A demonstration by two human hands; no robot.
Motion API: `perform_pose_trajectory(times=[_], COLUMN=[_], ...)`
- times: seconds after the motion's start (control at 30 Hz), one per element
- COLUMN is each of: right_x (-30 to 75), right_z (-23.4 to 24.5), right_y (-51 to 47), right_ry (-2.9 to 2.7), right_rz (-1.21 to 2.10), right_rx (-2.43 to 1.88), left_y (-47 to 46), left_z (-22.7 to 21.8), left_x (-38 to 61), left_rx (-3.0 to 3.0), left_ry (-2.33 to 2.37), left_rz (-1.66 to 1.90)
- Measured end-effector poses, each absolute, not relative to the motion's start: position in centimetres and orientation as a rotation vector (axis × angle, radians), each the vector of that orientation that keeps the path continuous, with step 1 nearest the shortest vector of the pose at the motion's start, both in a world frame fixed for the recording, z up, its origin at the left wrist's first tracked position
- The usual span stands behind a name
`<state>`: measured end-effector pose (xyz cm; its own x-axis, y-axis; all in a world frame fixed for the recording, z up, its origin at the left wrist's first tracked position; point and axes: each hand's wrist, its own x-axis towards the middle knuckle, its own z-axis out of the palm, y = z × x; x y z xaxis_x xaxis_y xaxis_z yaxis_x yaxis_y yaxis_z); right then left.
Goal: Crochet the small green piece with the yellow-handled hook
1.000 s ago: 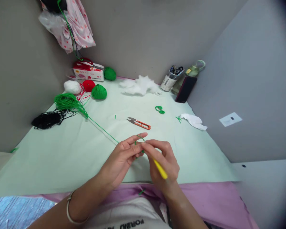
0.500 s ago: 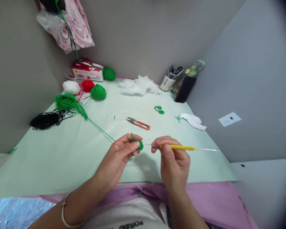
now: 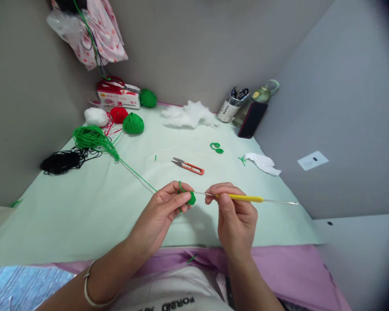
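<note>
My left hand [image 3: 168, 209] pinches a small green crochet piece [image 3: 191, 198] between thumb and fingers. Green yarn [image 3: 138, 176] runs from that hand back to a loose green skein [image 3: 94, 139] on the left. In my right hand [image 3: 236, 218] is a crochet hook [image 3: 246, 198] with a yellow handle, held like a pen. Its thin metal shaft points left and reaches the crochet piece; whether the tip is inside a stitch I cannot tell. The hook's other metal end sticks out to the right.
Orange thread snips [image 3: 188, 166] lie just beyond my hands. Behind them are white stuffing [image 3: 191, 115], a pen cup [image 3: 229, 108], a phone [image 3: 253, 120] and a small green crocheted piece [image 3: 217, 149]. Black yarn [image 3: 61, 162] and a green ball [image 3: 133, 123] are on the left.
The hook and my right hand have shifted slightly up and left, with the hook's tip now near the upper edge of the crochet piece. My left hand keeps its grip.
</note>
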<state>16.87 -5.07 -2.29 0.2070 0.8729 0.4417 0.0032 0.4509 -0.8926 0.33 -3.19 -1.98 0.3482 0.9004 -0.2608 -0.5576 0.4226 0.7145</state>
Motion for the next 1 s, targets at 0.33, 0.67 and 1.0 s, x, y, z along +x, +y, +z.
perform_pose_trajectory(times=[0.33, 0.67, 1.0], right_x=[16.90, 16.76, 16.76], right_z=[-2.42, -2.41, -2.36], right_y=[-5.11, -5.43, -5.49], right_ry=[-1.242, -1.249, -1.239], right_rz=[0.749, 0.709, 0.711], right_rx=[-0.889, -0.920, -0.928], left_y=[-2.90, -3.03, -3.04], left_z=[-1.57, -1.78, -1.90], left_x=[0.44, 0.39, 0.55], left_rx=[0.574, 0.577, 0.588], left_ry=[0.734, 0.750, 0.758], left_rz=[1.011, 1.017, 1.001])
